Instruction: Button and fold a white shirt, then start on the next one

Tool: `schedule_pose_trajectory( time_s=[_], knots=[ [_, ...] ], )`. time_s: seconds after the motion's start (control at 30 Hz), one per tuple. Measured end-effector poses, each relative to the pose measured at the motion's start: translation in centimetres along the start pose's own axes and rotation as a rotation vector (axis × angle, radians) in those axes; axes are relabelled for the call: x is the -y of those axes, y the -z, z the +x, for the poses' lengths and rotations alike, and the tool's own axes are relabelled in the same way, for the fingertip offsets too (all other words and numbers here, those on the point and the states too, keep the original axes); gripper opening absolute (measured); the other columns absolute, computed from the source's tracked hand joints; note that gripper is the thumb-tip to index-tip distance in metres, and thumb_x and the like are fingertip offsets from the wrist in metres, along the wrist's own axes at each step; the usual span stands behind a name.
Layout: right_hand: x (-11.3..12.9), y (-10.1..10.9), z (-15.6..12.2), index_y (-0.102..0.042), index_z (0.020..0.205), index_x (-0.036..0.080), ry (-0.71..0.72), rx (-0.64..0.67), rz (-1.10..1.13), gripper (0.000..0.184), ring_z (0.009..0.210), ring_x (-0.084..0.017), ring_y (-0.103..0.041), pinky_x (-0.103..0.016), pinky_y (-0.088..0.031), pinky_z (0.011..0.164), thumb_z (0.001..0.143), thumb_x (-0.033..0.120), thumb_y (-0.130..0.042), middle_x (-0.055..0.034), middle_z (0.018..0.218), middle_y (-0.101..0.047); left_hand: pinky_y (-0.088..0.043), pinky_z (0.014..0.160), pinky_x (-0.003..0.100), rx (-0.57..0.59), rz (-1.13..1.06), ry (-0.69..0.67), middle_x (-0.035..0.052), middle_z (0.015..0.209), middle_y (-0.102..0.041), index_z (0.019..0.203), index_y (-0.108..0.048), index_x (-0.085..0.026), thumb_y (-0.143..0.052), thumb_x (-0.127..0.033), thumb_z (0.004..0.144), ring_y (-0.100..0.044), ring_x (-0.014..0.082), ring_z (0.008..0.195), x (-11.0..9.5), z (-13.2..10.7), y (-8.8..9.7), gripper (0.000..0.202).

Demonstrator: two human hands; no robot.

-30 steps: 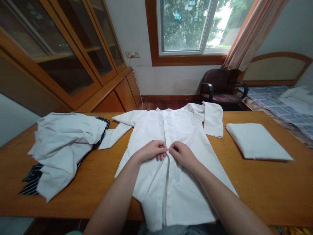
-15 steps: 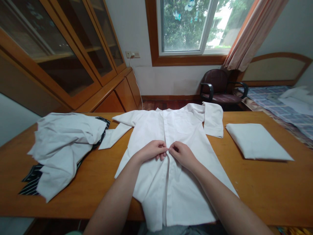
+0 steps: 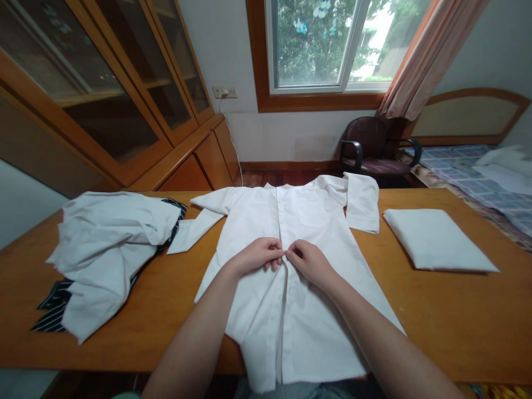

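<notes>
"Where does the white shirt (image 3: 307, 310) lie?"

"Flat on the wooden table (image 3: 457, 310), front side up. Its collar is at the far edge and its hem hangs over the near edge. One sleeve is folded back on the right, and the other points out to the left."

"And the hands?"

"They meet at the middle of the shirt, on the button strip (image 3: 284, 221) that runs from near to far. The left hand (image 3: 260, 256) sits just left of the strip and the right hand (image 3: 310, 261) just right of it, their fingertips almost touching."

"How is each grip?"

"Closed – thumb and fingers of each hand are pinched together on the cloth at the strip. I cannot tell whether a button sits between them."

"What else is on the table?"

"To the left, apart from the shirt, there is a heap of white clothes (image 3: 112, 244) lying over a dark striped garment (image 3: 54, 310). To the right lies a folded white cloth (image 3: 436, 241), flat and square – well clear of either hand."
</notes>
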State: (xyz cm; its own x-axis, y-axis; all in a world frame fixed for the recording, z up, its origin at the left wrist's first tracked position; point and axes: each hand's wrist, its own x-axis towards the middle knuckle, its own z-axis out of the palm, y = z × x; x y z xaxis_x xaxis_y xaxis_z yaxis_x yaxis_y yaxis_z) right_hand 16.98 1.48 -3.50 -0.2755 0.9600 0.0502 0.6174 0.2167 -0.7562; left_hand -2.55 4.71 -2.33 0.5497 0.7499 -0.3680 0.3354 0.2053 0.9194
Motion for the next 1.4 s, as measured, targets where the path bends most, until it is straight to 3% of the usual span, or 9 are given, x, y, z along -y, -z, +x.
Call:
schedule_pose_trajectory(
  time_s=[0.6,1.4],
  knots=[
    [-0.22,0.00,0.06,-0.064,0.080,0.018,0.002,-0.010,0.022,0.012,0.070,-0.016,-0.057,-0.026,-0.039,0.065,0.089,0.023,-0.057,-0.0016,0.075,-0.065,-0.040,0.046,0.018,0.010,0.010,-0.007,0.0034,0.075,-0.069,0.081,-0.058,-0.015,-0.062,-0.036,0.086,-0.064,0.0104,0.060,0.01,-0.11,0.05,0.021],
    [-0.65,-0.09,0.19,-0.065,0.081,0.018,0.015,-0.013,0.057,0.012,0.070,-0.015,-0.058,-0.026,-0.039,0.066,0.089,0.024,-0.058,-0.0010,0.075,-0.064,-0.040,0.046,0.019,0.021,-0.030,0.018,0.0032,0.072,-0.069,0.081,-0.059,-0.015,-0.065,-0.036,0.084,-0.064,0.0109,0.058,0.29,-0.02,0.20,0.022]
  ],
)
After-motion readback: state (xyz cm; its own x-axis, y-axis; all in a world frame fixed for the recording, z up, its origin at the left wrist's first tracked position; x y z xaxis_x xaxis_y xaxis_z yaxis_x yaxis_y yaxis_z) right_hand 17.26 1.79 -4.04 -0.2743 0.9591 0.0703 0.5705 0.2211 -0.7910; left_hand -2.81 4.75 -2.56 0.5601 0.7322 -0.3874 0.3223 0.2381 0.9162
